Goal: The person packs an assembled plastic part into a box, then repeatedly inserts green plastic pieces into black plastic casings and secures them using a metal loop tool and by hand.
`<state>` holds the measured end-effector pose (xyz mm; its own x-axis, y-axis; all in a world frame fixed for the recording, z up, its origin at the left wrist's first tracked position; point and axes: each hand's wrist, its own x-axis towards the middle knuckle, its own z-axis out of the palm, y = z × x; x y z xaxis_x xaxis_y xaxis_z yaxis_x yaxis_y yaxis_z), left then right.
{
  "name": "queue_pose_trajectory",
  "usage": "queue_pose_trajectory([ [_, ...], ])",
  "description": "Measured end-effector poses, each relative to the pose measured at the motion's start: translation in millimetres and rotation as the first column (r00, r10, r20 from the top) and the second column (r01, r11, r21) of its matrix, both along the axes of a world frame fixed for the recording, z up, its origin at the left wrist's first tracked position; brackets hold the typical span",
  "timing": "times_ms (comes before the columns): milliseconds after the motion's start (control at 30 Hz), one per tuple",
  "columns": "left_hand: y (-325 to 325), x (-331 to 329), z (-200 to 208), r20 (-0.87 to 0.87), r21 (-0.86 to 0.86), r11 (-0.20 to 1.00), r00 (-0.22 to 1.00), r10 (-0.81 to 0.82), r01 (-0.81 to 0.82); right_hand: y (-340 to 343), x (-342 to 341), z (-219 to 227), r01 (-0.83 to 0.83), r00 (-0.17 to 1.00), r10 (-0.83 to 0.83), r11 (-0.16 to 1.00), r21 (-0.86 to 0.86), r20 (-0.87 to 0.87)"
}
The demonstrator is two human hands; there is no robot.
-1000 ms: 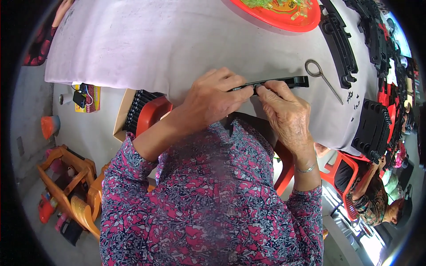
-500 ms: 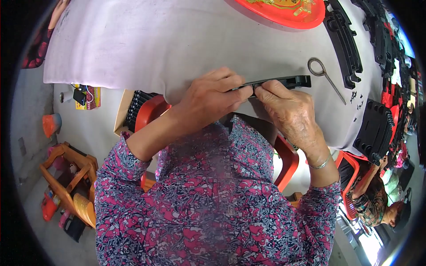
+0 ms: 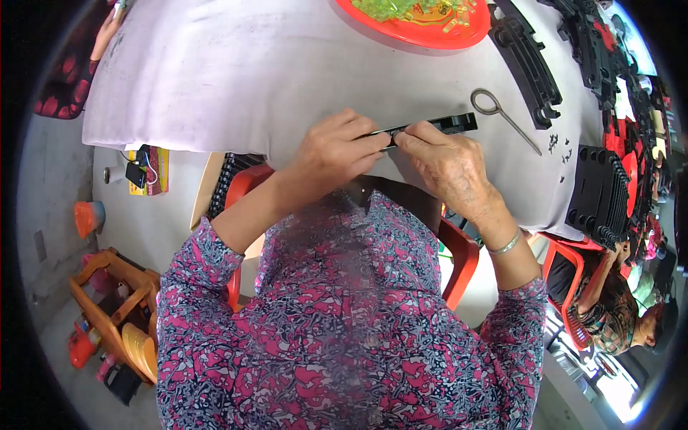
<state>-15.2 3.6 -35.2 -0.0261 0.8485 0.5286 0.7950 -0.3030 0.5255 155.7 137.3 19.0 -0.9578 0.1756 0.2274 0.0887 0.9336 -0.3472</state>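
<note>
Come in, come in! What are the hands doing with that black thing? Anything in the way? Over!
Left hand gripping the black part. Right hand pinching it farther along. Ring-ended metal rod lies apart, off to the right; nothing seen blocking.

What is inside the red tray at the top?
The red tray holds loose translucent yellow-green pieces, with some yellow-and-red patterned bottom showing. Whatever lies beneath the pieces is covered; the picture's top edge cuts off the far side.
</note>
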Motion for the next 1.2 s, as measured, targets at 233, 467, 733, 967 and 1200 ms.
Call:
queue_pose_trajectory([
  [233, -3.8, -11.8, 11.7, 0.024, -0.063, 0.996, 0.998, -0.055, 0.057, -9.0, 15.5, -1.0, 0.15, 0.97, -0.185, 0.966, -0.213, -0.159],
  [467, -3.2, -41.8, 20.4, -0.121, -0.121, 0.988, 0.986, -0.114, 0.099, 42.1, 45.9, 7.7, 0.517, 0.829, -0.543, 0.835, -0.19, -0.132],
  [733, 6.2, -16.1, 38.1, -0.093, -0.059, 0.998, 0.996, -0.007, 0.002, 89.9, 40.0, -20.8, 0.616, 0.784, -0.619, 0.768, 0.177, -0.043],
  [967, 15.2, 4.6, 27.9, -0.044, -0.117, 0.991, 0.997, 0.059, -0.063, 90.9, 37.6, -22.7, 0.661, 0.75, -0.659, 0.749, 0.034, -0.049],
  [1200, 13.5, 16.3, 7.9, -0.03, -0.058, 0.987, 0.989, 0.145, -0.147, 92.2, 29.9, -17.1, 0.777, 0.629, -0.756, 0.618, -0.12, 0.181],
])
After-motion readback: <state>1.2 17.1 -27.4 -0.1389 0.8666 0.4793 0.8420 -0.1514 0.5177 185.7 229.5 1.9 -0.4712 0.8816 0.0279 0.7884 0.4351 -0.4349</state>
